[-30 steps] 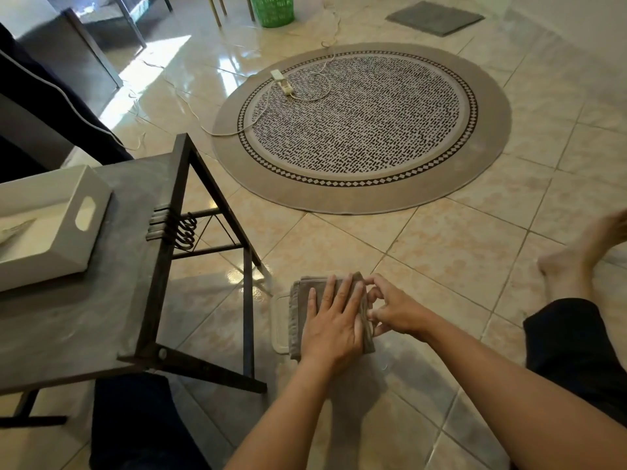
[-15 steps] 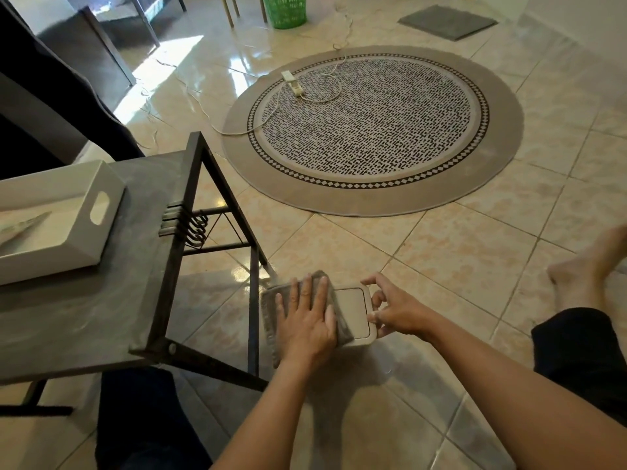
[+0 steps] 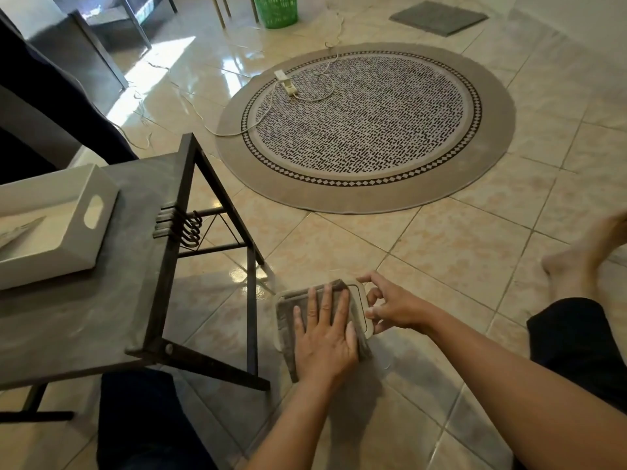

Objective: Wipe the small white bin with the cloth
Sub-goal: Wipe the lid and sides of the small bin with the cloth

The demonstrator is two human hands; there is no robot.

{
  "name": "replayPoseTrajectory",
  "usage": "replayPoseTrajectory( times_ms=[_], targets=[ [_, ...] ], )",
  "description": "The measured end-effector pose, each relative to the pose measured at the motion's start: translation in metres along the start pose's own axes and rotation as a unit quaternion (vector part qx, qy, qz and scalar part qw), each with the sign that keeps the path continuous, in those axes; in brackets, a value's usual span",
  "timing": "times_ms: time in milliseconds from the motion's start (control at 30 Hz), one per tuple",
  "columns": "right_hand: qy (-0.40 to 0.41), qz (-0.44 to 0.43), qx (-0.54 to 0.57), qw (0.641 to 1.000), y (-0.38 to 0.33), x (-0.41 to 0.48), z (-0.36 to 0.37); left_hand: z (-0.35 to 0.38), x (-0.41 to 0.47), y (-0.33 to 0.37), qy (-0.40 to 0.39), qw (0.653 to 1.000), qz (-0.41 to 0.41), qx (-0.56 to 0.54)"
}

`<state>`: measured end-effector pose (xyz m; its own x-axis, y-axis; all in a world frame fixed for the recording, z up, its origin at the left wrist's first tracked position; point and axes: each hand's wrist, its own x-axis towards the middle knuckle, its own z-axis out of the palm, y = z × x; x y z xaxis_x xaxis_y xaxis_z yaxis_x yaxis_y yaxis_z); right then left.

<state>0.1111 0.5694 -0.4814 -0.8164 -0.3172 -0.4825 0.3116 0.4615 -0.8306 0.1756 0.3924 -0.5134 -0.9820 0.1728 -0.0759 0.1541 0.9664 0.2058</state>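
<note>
The small white bin (image 3: 362, 308) stands on the tiled floor in front of me, seen from above. A grey cloth (image 3: 287, 318) lies over most of its top and hangs down the near side. My left hand (image 3: 324, 337) presses flat on the cloth, fingers spread. My right hand (image 3: 390, 305) holds the bin's right rim with curled fingers. Only the lid's right strip and left edge show.
A dark folding table (image 3: 101, 317) stands close on the left, its leg (image 3: 251, 300) just beside the bin, with a white tray (image 3: 68, 232) on it. Beyond lie a round patterned rug (image 3: 366, 130), a power strip with cord (image 3: 285, 82), and a green basket (image 3: 276, 10). My bare foot (image 3: 576, 262) rests at right.
My left hand slid the cloth left across the lid, then back toward the right. The right hand stayed on the bin's right edge.
</note>
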Motion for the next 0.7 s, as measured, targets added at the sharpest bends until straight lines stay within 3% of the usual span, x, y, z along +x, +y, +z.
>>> replayPoseTrajectory(
  times_ms=[233, 400, 533, 700],
  targets=[
    [-0.009, -0.005, 0.031, 0.999, 0.001, 0.002, -0.001, -0.007, 0.018, 0.013, -0.029, 0.997, 0.065, 0.008],
    [0.011, 0.0, 0.033, 0.999, 0.004, 0.003, 0.001, -0.015, 0.026, 0.002, -0.036, 0.999, -0.025, -0.007],
    [0.013, 0.003, 0.036, 0.999, 0.003, 0.002, 0.001, -0.017, 0.022, -0.001, -0.056, 0.994, 0.096, 0.008],
    [0.003, 0.015, 0.047, 0.999, -0.002, -0.001, 0.002, -0.018, 0.029, 0.001, -0.054, 0.999, -0.005, 0.0]
  ],
)
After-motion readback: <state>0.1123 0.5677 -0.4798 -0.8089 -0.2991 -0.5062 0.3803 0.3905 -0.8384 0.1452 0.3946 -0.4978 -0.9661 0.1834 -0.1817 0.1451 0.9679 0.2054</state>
